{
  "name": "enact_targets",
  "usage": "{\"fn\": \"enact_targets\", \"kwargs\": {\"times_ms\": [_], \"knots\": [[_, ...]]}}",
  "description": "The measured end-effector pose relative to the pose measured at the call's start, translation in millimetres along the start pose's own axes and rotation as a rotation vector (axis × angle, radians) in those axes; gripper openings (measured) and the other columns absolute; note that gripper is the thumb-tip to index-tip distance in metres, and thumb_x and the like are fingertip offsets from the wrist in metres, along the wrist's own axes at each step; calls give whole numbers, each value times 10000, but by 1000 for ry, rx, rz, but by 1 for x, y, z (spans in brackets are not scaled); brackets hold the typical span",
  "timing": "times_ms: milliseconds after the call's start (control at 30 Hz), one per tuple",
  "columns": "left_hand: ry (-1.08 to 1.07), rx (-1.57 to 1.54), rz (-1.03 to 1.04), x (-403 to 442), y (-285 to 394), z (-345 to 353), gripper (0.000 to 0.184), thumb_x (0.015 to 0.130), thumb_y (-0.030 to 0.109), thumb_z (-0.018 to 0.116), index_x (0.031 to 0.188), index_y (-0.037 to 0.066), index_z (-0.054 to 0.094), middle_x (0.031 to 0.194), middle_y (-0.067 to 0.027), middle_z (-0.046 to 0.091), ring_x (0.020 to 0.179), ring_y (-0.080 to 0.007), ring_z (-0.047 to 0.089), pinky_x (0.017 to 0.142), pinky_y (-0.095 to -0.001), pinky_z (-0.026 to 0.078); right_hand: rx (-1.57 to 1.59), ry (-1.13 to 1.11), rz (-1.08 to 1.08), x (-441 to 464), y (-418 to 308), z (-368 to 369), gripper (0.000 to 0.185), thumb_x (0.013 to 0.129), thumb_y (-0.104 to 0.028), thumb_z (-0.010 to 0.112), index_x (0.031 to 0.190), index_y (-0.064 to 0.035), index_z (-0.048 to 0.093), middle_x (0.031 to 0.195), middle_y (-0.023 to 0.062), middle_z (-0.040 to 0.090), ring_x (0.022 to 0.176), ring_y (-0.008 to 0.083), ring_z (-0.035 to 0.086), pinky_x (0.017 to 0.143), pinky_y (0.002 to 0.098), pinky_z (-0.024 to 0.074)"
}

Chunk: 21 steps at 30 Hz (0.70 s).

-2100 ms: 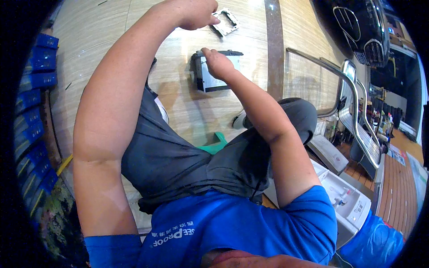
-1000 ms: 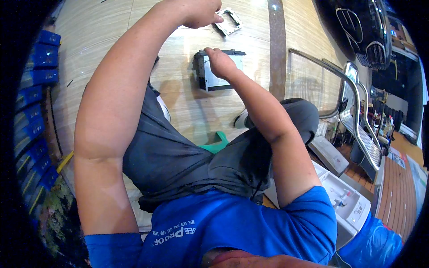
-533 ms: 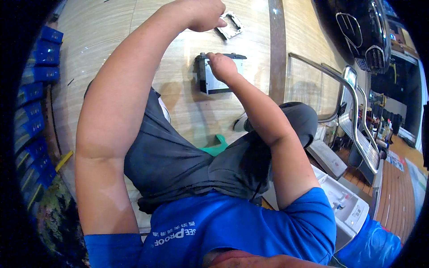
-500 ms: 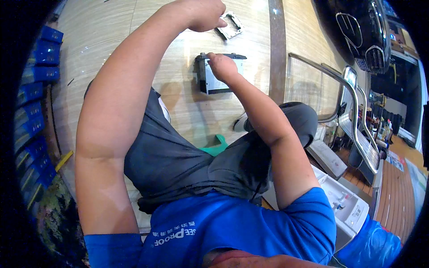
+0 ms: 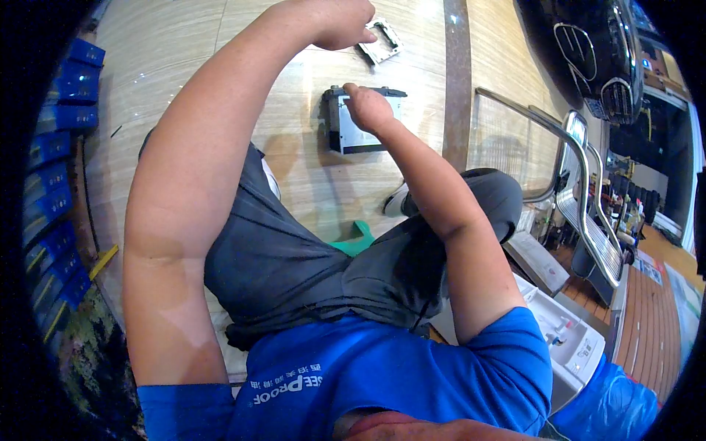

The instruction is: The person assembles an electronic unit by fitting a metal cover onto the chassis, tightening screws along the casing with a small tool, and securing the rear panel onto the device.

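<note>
A car battery (image 5: 353, 136) with a pale grey side and a black top stands on the tiled floor in front of me. My right hand (image 5: 370, 110) rests at its top edge, fingers curled, with the fingertips close to a terminal at the corner. Farther out, my left hand (image 5: 342, 26) reaches to the top of the view, partly cut off. Its fingers are bent together; what they may hold is hidden. Just beside those fingertips lies a pale rectangular frame (image 5: 387, 51) with a dark-edged opening, flat on the floor.
A green plastic stool edge (image 5: 357, 241) shows between my legs. Blue boxes (image 5: 70, 84) line the left side. To the right stand a metal-framed chair (image 5: 588, 213), a white water dispenser (image 5: 566, 331) and, farther up, a black vehicle (image 5: 596, 59). A dark strip (image 5: 457, 88) crosses the floor tiles.
Both hands stay almost in place. My right hand shifts very slightly upward, and the battery and frame keep their positions.
</note>
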<state>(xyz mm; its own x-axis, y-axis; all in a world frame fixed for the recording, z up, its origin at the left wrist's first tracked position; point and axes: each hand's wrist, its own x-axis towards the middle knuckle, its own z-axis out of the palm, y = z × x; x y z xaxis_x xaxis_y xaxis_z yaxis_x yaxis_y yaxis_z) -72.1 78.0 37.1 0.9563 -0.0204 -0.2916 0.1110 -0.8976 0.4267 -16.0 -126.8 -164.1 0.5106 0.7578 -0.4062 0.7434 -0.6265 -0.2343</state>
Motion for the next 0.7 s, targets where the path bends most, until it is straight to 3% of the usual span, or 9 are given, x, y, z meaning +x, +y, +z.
{"fn": "enact_targets", "kwargs": {"times_ms": [33, 133, 333, 367, 433, 567, 633, 700], "knots": [[2, 1, 5, 0, -1, 0, 397, 909, 339, 605, 1039, -28, 684, 1044, -253, 670, 1008, -396, 636, 878, -449, 492, 45, 122, -77, -2, 2, 3, 241, 927, -118, 492, 1154, -73, 560, 1045, 221, 655, 990, 391, 634, 833, 488, 507], [13, 4, -6, 2, -2, 2, 402, 914, 346, 605, 1052, -25, 679, 1060, -249, 668, 1023, -395, 631, 885, -448, 489, 51, 132, -175, 2, 8, 8, 249, 931, -129, 493, 1166, -72, 553, 1028, 223, 656, 986, 392, 637, 827, 494, 507], [-10, -15, -15, 0, 1, 0, 397, 914, 341, 607, 1059, -22, 675, 1062, -244, 669, 1028, -390, 631, 885, -448, 488, -45, -85, 65, 2, -7, -8, 303, 898, -62, 471, 1189, -61, 555, 1096, 243, 624, 1028, 389, 626, 866, 479, 503], [-10, -15, -15, 0, 1, 0, 397, 914, 341, 607, 1059, -22, 675, 1062, -244, 669, 1028, -390, 631, 885, -448, 488, -45, -86, 66, 2, -4, -4, 303, 898, -62, 471, 1189, -61, 555, 1096, 243, 624, 1028, 389, 626, 866, 479, 503], [3, -22, -24, -2, 0, 0, 395, 912, 338, 610, 1056, -24, 676, 1057, -245, 670, 1025, -387, 633, 885, -445, 488, 27, 127, -124, -2, 2, 4, 243, 924, -131, 499, 1148, -64, 567, 1014, 229, 663, 967, 384, 649, 841, 482, 515], [0, -1, -9, 1, -1, 1, 394, 914, 337, 609, 1055, -25, 676, 1056, -245, 671, 1027, -385, 633, 886, -442, 488, 1, 127, -149, 1, 3, 5, 273, 917, -143, 520, 1175, -62, 563, 1020, 226, 663, 977, 385, 647, 850, 480, 516], [-7, 0, -9, 2, -1, 1, 397, 918, 338, 605, 1061, -26, 674, 1057, -245, 671, 1030, -385, 632, 890, -441, 486, -64, -68, 18, 3, -5, -4, 350, 885, -77, 493, 1230, -56, 548, 1089, 231, 636, 1029, 383, 630, 882, 469, 505], [-13, -13, 7, -4, 0, -4, 399, 920, 340, 601, 1061, -26, 674, 1058, -245, 671, 1030, -385, 632, 892, -442, 485, -38, -60, 21, 2, -6, -3, 353, 881, -68, 491, 1229, -56, 548, 1095, 231, 632, 1027, 385, 630, 880, 468, 506]]}}
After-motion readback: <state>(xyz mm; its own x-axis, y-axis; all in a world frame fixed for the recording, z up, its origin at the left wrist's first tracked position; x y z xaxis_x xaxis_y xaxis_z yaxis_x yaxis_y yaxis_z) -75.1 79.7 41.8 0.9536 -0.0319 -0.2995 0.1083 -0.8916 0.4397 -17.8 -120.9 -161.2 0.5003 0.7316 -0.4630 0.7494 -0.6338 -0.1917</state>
